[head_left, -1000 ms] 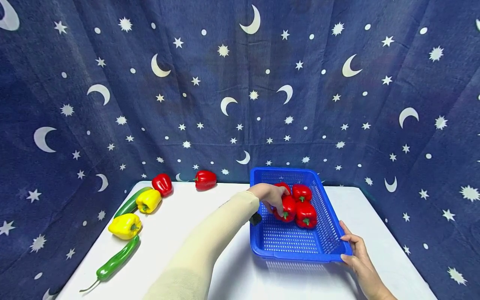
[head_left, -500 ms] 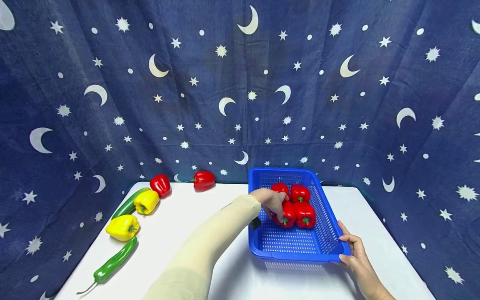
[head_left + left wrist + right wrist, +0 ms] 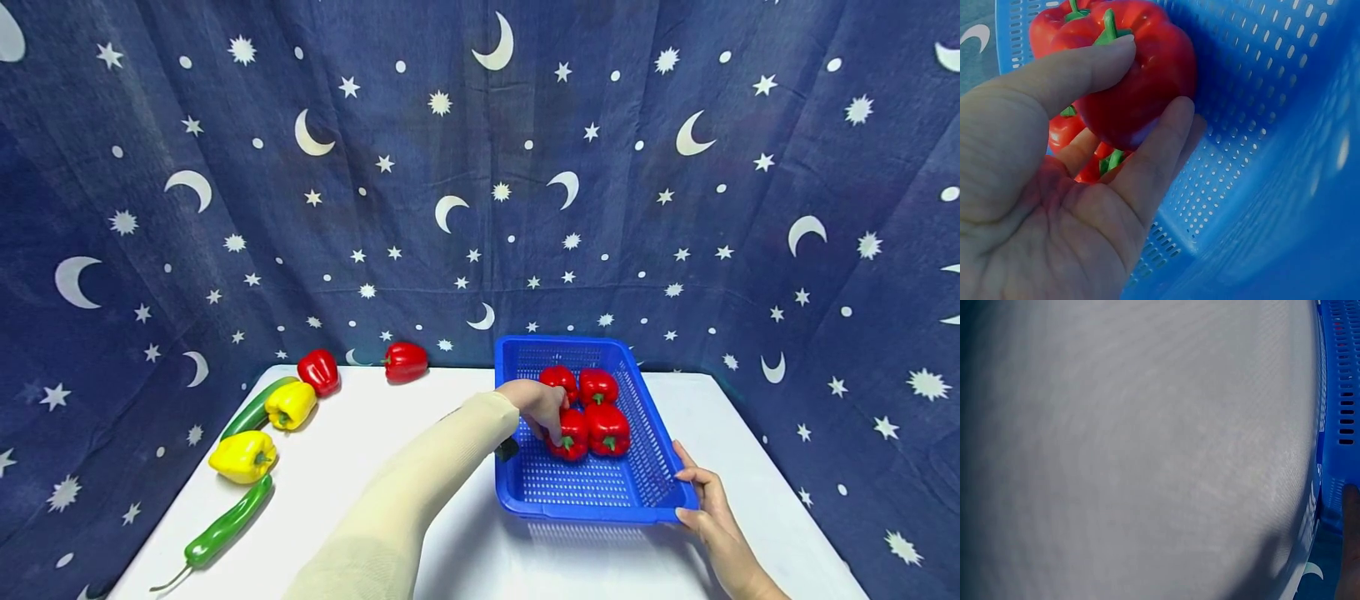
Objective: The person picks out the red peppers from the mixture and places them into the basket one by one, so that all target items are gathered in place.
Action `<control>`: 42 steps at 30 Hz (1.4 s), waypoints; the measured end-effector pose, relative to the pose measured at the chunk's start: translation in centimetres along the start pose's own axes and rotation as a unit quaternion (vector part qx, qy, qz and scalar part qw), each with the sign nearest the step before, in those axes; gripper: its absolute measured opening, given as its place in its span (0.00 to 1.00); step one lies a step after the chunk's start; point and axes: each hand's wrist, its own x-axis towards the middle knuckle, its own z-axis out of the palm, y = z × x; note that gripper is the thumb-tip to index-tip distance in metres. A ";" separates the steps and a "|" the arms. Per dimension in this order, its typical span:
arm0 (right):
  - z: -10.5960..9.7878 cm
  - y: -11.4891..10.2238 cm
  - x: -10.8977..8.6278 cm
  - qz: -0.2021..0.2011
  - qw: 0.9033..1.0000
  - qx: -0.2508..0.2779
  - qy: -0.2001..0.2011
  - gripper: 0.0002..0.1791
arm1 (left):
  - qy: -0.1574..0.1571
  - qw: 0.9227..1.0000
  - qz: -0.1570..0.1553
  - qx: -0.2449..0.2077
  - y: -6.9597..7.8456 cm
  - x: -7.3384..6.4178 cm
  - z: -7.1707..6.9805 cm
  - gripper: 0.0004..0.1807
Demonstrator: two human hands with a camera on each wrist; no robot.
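A blue plastic basket (image 3: 588, 510) stands on the right part of the white table. Inside it, my left hand (image 3: 538, 404) holds a red bell pepper (image 3: 573, 435) low, in front of several others. The left wrist view shows the thumb across this pepper (image 3: 1166, 56) near its green stem, with fingertips along its side. Another red bell pepper (image 3: 609, 431) sits right beside it. My right hand (image 3: 720, 529) grips the basket's near right corner, thumb at the rim and fingers along the outer side. Only a dark finger (image 3: 1350, 544) shows at the right wrist view's edge.
At the table's left lie two yellow bell peppers (image 3: 243, 457), a long green chili pepper (image 3: 228, 525) and a long green vegetable (image 3: 255, 410). Two red bell peppers (image 3: 406, 362) lie along the back edge. A dark blue star-and-moon curtain (image 3: 420, 167) surrounds the table.
My left hand has moved slightly nearer and to the left, the held bell pepper shifting toward the basket's front. A back red pepper shows more now. The right hand keeps its place on the basket.
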 end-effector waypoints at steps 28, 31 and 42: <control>0.1 0.0 0.0 -0.004 1.000 0.010 0.002 0.20 | 0.094 0.989 -0.084 0.075 0.5 0.4 0.1 0.38; 0.1 0.0 0.0 -0.004 1.000 0.007 0.002 0.20 | 0.090 0.991 -0.068 0.074 0.6 -0.2 -0.4 0.37; 0.2 0.1 0.0 0.000 1.000 0.002 0.007 0.21 | 0.090 0.996 0.005 0.029 0.8 -0.9 -3.4 0.35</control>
